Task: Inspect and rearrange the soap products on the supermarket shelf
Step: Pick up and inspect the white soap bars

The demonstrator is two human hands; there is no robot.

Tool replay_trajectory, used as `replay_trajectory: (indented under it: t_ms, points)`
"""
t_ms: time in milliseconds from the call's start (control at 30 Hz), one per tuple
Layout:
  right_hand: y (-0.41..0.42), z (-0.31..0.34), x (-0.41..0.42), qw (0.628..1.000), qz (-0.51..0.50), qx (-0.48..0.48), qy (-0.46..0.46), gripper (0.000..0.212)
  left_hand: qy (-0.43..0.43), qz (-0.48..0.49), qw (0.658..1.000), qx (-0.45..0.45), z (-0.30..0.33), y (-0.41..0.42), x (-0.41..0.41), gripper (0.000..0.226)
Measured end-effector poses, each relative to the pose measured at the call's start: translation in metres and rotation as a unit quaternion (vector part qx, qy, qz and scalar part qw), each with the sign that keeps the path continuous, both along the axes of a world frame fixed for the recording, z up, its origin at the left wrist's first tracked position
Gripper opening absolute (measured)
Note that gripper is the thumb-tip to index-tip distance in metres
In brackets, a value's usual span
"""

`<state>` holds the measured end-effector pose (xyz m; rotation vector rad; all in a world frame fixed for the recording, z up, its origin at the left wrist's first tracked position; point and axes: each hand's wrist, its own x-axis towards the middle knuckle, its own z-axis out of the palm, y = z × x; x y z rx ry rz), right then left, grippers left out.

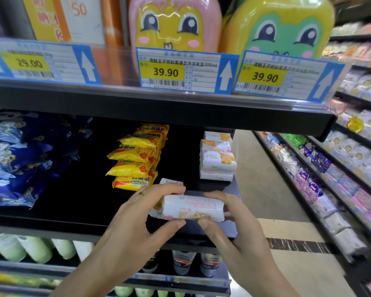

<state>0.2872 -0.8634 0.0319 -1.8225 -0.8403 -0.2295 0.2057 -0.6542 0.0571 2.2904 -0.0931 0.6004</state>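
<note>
Both hands hold one white wrapped soap bar (191, 207) above the front edge of the dark middle shelf (73, 219). My left hand (144, 213) grips its left end, fingers over the top and thumb beneath. My right hand (229, 217) grips its right end the same way. A second white bar (171, 182) shows just behind my left fingers. At the shelf's right end stands a stack of white MeLy soap bars (217, 158). A pile of yellow sulfur soap packs (137, 159) lies in the middle.
Blue patterned packs (19, 157) fill the shelf's left. The upper shelf carries price tags (176, 71) and cartoon-faced bottles (174, 24). Pale green bottles (30, 247) and tubes (184, 262) stand on the shelf below. An aisle floor (276, 189) and further stocked shelves (341, 168) lie right.
</note>
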Motion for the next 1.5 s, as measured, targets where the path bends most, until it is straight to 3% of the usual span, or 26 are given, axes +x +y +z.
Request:
replay_trajectory:
  t_ms: [200, 367, 433, 533, 700, 933, 1067, 1267, 1367, 1467, 1500]
  points:
    - [-0.001, 0.007, -0.002, 0.999, 0.026, -0.018, 0.043, 0.026, 0.012, -0.022, 0.995, -0.092, 0.004, -0.006, -0.001, 0.047]
    - [-0.003, 0.008, -0.006, 0.998, 0.024, -0.031, 0.056, 0.029, 0.009, -0.028, 0.987, -0.155, 0.005, -0.014, 0.001, 0.042]
    - [-0.003, 0.005, -0.006, 0.998, 0.003, -0.034, 0.049, 0.036, 0.018, -0.031, 0.983, -0.183, 0.005, -0.016, 0.002, 0.038]
    - [-0.002, 0.003, -0.007, 0.999, -0.029, -0.025, 0.037, 0.065, 0.026, -0.024, 0.977, -0.209, 0.005, -0.018, 0.003, 0.034]
    - [0.000, 0.001, -0.008, 0.996, -0.040, -0.041, -0.072, 0.088, 0.043, 0.012, 0.970, -0.238, 0.005, -0.022, 0.004, 0.029]
    - [0.009, -0.002, -0.010, 0.975, -0.082, -0.110, -0.172, 0.084, 0.072, 0.058, 0.957, -0.274, 0.008, -0.031, 0.007, 0.027]
    - [0.015, -0.005, -0.010, 0.971, -0.096, -0.103, -0.193, 0.074, 0.080, 0.072, 0.956, -0.272, 0.010, -0.034, 0.009, 0.022]
    - [0.016, -0.004, -0.012, 0.988, -0.066, -0.066, -0.122, 0.072, 0.068, 0.083, 0.963, -0.248, 0.018, -0.035, 0.008, 0.036]
    - [0.015, 0.000, -0.014, 0.999, -0.048, -0.006, 0.021, 0.063, 0.054, 0.114, 0.970, -0.210, 0.019, -0.028, 0.004, 0.039]
    - [0.012, 0.004, -0.011, 0.989, -0.035, 0.035, 0.137, 0.049, 0.056, 0.180, 0.974, -0.127, 0.011, -0.014, 0.009, 0.015]
    - [0.011, 0.003, -0.008, 0.986, -0.037, 0.044, 0.158, 0.047, 0.065, 0.199, 0.975, -0.077, 0.009, -0.011, 0.011, 0.018]
